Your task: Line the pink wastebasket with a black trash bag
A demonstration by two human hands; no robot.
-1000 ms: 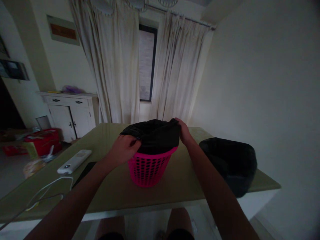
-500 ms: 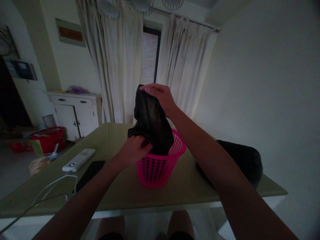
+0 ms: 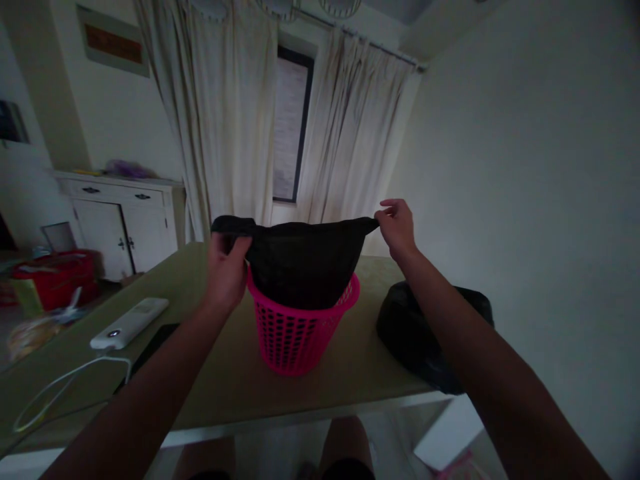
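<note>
The left hand (image 3: 227, 273) and right hand (image 3: 397, 230) hold a black bag (image 3: 305, 263) stretched wide, the fingers of each gripping its upper edge. The bag's lower part sits inside a pink basket (image 3: 295, 340), upright on the green tabletop (image 3: 360, 380). A partly hidden black container (image 3: 403, 327) stands right of the basket; a white device (image 3: 130, 325) lies left.

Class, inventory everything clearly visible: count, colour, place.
Basket: one, pink, centre
Bag: one, black, partly inside basket
Baglike object: one, black, right
Device: one, white, left
Cabling: count unclear, white, left
Flat object: one, black, left
Table: one, green, centre
Cabinet: one, white, back left
Packaging: count unclear, red, floor
Curtains: two, cream, back
Window: one, dark frame, back
Picture: one, brown, wall
Lamps: three, pale, top
Legs: two, bare, bottom
Left hand: one, on bag
Right hand: one, on bag
</note>
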